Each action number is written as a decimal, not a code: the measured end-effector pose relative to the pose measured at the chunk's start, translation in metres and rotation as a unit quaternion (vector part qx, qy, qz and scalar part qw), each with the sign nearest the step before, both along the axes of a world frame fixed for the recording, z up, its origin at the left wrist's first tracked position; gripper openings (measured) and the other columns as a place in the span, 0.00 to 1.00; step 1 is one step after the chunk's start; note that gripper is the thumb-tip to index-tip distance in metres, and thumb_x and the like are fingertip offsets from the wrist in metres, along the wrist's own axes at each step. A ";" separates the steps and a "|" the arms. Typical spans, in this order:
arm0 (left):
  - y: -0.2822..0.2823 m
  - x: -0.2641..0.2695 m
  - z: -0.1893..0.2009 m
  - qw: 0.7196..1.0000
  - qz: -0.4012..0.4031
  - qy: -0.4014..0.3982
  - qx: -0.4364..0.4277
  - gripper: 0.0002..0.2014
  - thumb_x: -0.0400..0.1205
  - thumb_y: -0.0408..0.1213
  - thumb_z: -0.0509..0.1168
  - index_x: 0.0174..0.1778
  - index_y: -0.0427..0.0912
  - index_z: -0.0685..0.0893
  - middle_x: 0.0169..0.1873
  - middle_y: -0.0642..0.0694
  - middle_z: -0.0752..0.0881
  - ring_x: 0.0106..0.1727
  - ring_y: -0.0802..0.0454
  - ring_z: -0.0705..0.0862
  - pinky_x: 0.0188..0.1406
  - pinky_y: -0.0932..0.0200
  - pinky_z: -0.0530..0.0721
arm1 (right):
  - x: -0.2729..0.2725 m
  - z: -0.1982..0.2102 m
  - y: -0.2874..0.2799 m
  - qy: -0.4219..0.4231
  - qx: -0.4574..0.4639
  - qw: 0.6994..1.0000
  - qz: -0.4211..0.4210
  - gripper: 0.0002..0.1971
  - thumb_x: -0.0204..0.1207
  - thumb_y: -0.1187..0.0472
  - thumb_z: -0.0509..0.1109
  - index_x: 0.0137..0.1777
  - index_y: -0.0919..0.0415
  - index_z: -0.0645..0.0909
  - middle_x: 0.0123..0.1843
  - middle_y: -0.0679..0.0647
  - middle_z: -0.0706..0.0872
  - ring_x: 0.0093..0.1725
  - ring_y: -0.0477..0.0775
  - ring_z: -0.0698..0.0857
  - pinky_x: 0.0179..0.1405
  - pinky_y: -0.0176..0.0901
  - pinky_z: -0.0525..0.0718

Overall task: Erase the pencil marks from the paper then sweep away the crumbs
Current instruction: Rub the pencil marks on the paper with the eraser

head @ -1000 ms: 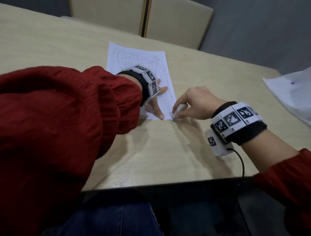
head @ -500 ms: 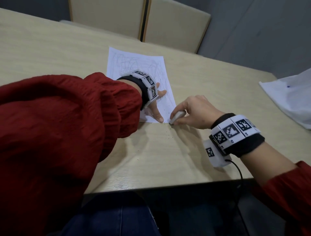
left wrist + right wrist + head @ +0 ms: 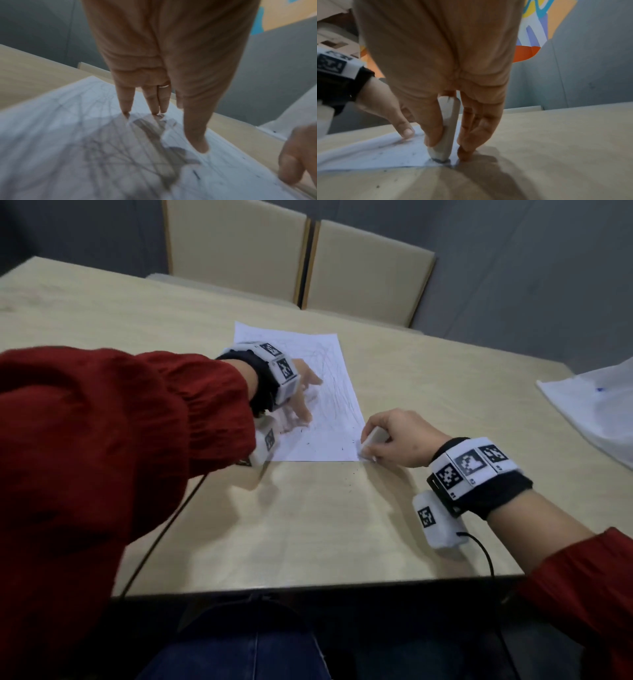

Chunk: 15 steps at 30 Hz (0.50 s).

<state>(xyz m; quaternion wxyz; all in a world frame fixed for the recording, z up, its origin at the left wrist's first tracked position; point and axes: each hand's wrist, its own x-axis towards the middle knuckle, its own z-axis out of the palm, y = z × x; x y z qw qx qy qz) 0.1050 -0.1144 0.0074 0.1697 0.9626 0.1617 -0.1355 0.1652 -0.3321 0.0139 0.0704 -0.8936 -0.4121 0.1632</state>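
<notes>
While your right hand (image 3: pixel 399 438) pinches the eraser (image 3: pixel 371 440) between thumb and fingers at the near right corner of the paper (image 3: pixel 318 419), erasing is the step in hand; your left hand (image 3: pixel 301 395) pins the sheet with straight fingertips (image 3: pixel 126 105); scribbles cover the far half, so work the eraser upward next; crumbs (image 3: pixel 346 470) lie on paper and table (image 3: pixel 308 525); since the earlier frame, your left hand has shifted leftward.
</notes>
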 end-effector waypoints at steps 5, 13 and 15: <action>0.018 -0.043 0.004 0.993 0.018 0.072 0.087 0.19 0.77 0.45 0.74 0.60 0.51 0.76 0.59 0.41 0.81 0.54 0.45 0.77 0.50 0.60 0.71 | -0.004 -0.001 0.010 -0.053 -0.012 0.999 -0.001 0.08 0.77 0.64 0.70 0.55 0.58 0.82 0.49 0.52 0.78 0.48 0.52 0.76 0.45 0.39 0.71; -0.013 -0.094 0.000 0.984 -0.050 0.069 0.154 0.31 0.82 0.55 0.65 0.80 0.50 0.69 0.73 0.45 0.77 0.70 0.42 0.77 0.67 0.51 0.76 | -0.016 0.007 0.018 -0.088 0.021 0.996 0.008 0.09 0.76 0.69 0.70 0.54 0.64 0.84 0.49 0.56 0.81 0.47 0.52 0.77 0.43 0.38 0.71; -0.022 -0.105 0.003 0.983 -0.072 0.076 0.151 0.28 0.83 0.55 0.64 0.77 0.47 0.74 0.69 0.43 0.79 0.68 0.41 0.78 0.65 0.49 0.77 | -0.029 0.006 0.016 -0.065 0.020 0.997 0.021 0.07 0.75 0.66 0.71 0.53 0.61 0.84 0.49 0.54 0.80 0.47 0.52 0.78 0.43 0.39 0.73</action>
